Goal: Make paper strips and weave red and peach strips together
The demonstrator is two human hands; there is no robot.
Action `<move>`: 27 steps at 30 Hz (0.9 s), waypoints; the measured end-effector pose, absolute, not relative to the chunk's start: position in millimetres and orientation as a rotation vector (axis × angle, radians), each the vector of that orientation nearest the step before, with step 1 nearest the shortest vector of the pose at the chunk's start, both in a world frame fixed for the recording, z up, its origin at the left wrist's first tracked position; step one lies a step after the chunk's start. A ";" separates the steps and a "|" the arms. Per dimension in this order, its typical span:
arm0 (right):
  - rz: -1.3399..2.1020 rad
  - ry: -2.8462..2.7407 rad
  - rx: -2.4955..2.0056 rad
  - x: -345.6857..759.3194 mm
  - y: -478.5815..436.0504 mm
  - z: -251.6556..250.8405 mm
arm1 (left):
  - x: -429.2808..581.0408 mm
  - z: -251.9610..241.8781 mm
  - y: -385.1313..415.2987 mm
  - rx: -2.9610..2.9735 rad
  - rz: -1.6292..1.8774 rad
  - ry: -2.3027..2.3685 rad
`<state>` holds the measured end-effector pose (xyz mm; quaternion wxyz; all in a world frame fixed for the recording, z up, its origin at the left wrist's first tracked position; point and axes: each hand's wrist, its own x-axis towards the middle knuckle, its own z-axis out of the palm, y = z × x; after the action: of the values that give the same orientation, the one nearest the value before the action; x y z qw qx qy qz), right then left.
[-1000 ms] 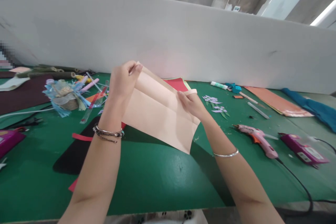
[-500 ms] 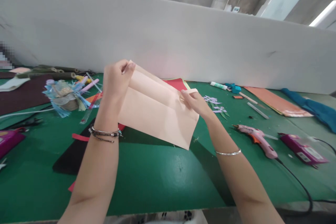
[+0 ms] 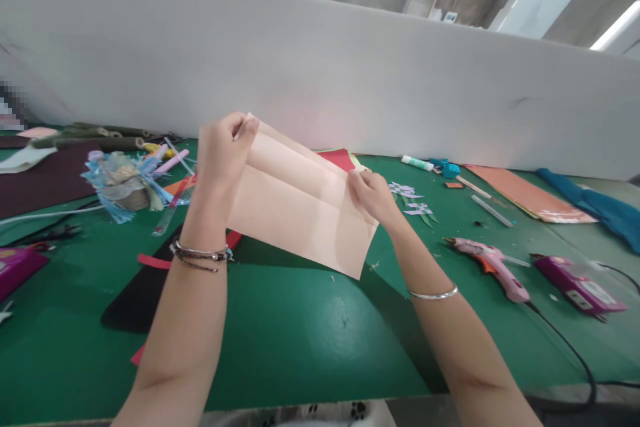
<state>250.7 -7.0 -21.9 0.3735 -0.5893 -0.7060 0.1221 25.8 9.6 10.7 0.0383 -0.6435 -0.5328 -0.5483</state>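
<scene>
A pale peach sheet of paper [image 3: 295,213] with creases along its length is held up over the green table. My left hand [image 3: 225,147] pinches its upper left corner between thumb and fingers. At the upper right edge, my right hand [image 3: 370,193] grips the sheet, thumb on the near face. The paper slants down to the right, its lower edge hanging above the table. Behind it, a red sheet [image 3: 340,159] shows in part. Black material [image 3: 135,300] with red strips lies under my left forearm.
To the right lie a pink glue gun [image 3: 493,267], a purple box [image 3: 575,283] with a cable, a glue stick [image 3: 417,163] and orange sheets [image 3: 525,193]. A bundle of blue strips [image 3: 127,183] stands at left. Behind the green table [image 3: 310,347] rises a white partition [image 3: 320,73]; a person is beyond it.
My right hand has shifted slightly right along the paper's edge and its fingers have closed more. The paper's lower right corner has risen a little. My left hand stays in place.
</scene>
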 end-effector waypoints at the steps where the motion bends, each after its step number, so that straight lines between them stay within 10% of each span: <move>1: 0.306 -1.800 -1.512 250.9 -6.6 -22.0 | 25.6 10.7 10.0 -1.977 -1.671 -1.637; 27: 0.217 -1.902 -1.529 265.8 -6.3 -17.6 | 13.8 9.7 13.6 -1.917 -1.661 -1.626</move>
<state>265.8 -6.3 -17.6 0.3390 -0.5871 -0.7304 0.0834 13.8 13.6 9.7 0.0641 -0.6350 -0.5386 -0.5502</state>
